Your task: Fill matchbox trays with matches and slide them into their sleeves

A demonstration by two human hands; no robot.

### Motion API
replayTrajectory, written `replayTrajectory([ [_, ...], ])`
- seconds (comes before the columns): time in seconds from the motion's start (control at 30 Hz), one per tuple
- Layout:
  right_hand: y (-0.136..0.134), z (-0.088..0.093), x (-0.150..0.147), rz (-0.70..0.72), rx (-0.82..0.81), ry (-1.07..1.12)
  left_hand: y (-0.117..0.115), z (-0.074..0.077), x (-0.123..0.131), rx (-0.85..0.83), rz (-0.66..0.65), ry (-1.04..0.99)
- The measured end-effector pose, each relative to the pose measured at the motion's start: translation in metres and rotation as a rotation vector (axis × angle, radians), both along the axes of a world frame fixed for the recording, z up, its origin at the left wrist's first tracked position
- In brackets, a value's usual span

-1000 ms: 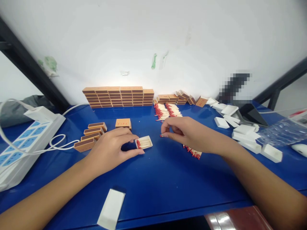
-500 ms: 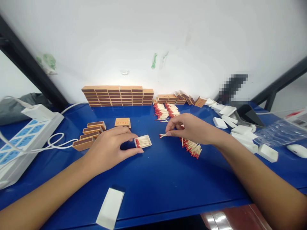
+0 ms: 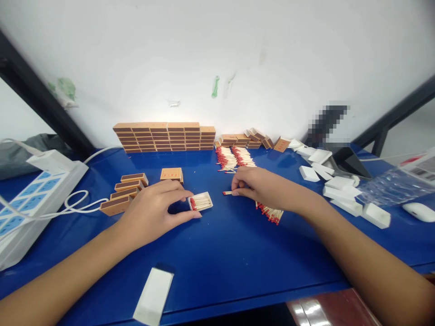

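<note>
The match tray [image 3: 210, 202] lay mid-scene on the table [image 3: 204, 262], left of the loose matches [image 3: 272, 213]; the left hand [image 3: 152, 208] clasped its left end, apparently to steady it; the right hand [image 3: 261, 185] pinched at least one match [image 3: 227, 193], probably leaving its red head clear.

Clock directions run from the matchbox tray [image 3: 210, 200] on the table [image 3: 204, 258], 12 o'clock being the wall [image 3: 142, 68]. Matches [image 3: 203, 202] lie in that tray; the left hand [image 3: 152, 208] touches its 9 o'clock end. Beyond, at 9, sit 4 matchboxes [image 3: 116, 206], then a power strip [image 3: 70, 188]. Stacked matchboxes [image 3: 159, 138] stand before the wall at 11; 2 match heaps [image 3: 227, 159] lie at 1. The right hand [image 3: 256, 184], at least 1 match [image 3: 227, 193] in its fingertips, is between 2 and 3; another heap [image 3: 272, 214], partly hidden by its wrist, lies at 3. Farther out at 3: loose trays [image 3: 375, 216], then a computer mouse [image 3: 419, 212].
</note>
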State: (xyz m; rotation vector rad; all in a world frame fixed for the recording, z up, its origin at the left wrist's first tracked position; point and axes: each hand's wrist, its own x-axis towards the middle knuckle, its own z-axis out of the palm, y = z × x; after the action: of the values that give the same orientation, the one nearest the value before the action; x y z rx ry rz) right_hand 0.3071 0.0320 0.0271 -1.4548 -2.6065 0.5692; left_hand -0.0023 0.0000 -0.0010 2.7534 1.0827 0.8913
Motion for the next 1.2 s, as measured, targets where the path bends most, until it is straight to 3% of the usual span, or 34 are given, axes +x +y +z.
replayTrajectory([
  [0.3, -0.017, 0.007, -0.02, 0.07, 0.055, 0.153, -0.001, 0.0, 0.004, 0.001, -0.024, -0.011],
  [0.63, -0.031, -0.013, -0.047, 0.099, 0.18, 0.137, -0.004, -0.001, 0.01, 0.034, -0.074, -0.039],
  [0.8, -0.032, -0.011, -0.049, 0.114, 0.145, 0.168, -0.004, 0.0, 0.011, 0.027, -0.076, -0.044],
  [0.9, -0.021, -0.007, -0.04, 0.11, 0.147, 0.221, -0.004, 0.0, 0.01, 0.029, -0.07, -0.05],
  [1.0, 0.003, -0.009, -0.016, -0.002, 0.27, 0.263, -0.003, 0.0, 0.007, 0.025, -0.05, -0.045],
  [1.1, 0.029, -0.016, 0.011, -0.105, 0.362, 0.152, -0.002, -0.001, 0.005, 0.027, -0.032, -0.026],
  [1.2, 0.04, -0.023, 0.024, -0.102, 0.369, 0.082, -0.002, -0.001, 0.004, 0.029, -0.033, -0.029],
])
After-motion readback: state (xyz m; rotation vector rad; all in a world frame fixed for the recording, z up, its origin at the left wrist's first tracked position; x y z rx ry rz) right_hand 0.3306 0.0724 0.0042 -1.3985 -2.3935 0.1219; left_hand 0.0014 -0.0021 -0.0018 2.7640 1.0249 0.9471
